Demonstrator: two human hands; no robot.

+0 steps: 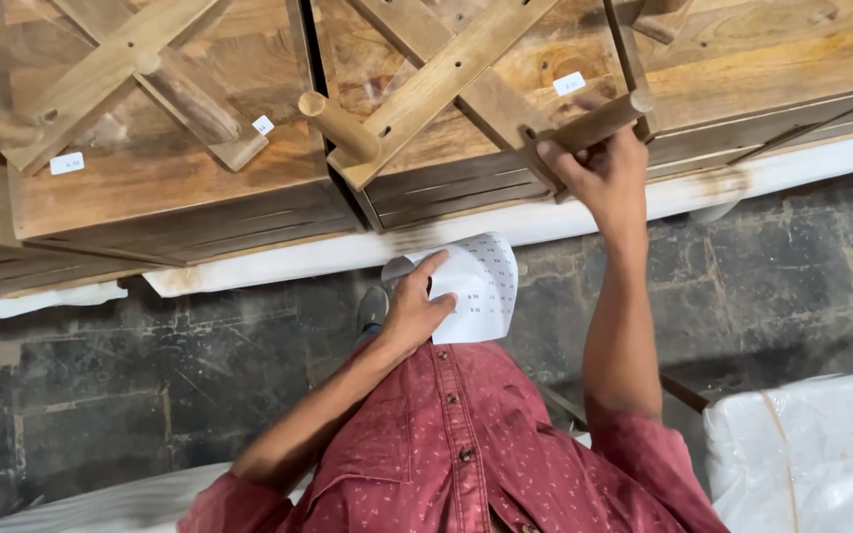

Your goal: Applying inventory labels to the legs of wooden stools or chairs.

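Right hand [599, 168] wraps closed around a round wooden leg [599, 120] of an upturned wooden table [505, 118]. The leg's long axis runs diagonally, free end pointing up and right, lower end meeting the cross brace [436, 84]. Left hand [415, 311] pinches a curled white label sheet [481, 286] held near the chest, above the red shirt [456, 454]; sheet's long axis roughly upright in view. A second upturned table [150, 188] lies just beside the first, on white padding [348, 252] over a dark floor [130, 385].
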